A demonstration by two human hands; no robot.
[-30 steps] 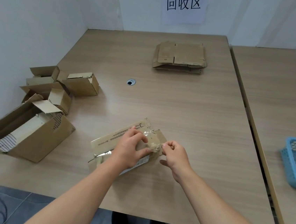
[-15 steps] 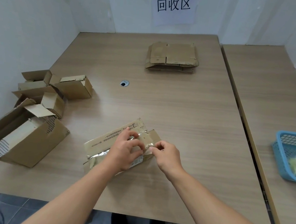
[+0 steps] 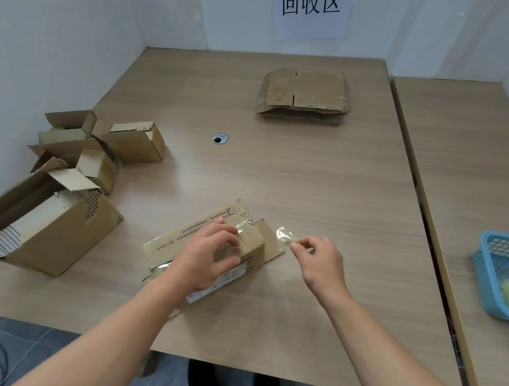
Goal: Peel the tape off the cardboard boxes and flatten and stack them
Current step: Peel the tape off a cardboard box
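Note:
A long brown cardboard box (image 3: 179, 241) lies on the wooden table (image 3: 295, 178) near the front edge, with shiny clear tape along it. My left hand (image 3: 208, 257) presses down on its right end. My right hand (image 3: 318, 262) is just to the right of the box and pinches a strip of clear tape (image 3: 284, 237) that stands free of the box end. A stack of flattened boxes (image 3: 304, 97) lies at the far middle of the table. Several opened, unflattened boxes (image 3: 69, 179) sit at the left edge by the wall.
A blue plastic basket (image 3: 508, 276) holding a wad of peeled tape stands on the adjoining table at the right. A round cable hole (image 3: 220, 138) is in the tabletop. White walls close the left and far sides; a paper sign (image 3: 310, 7) hangs above the stack.
My right hand has pulled away to the right, drawing the tape strip off the box end. My left hand has stayed on the box.

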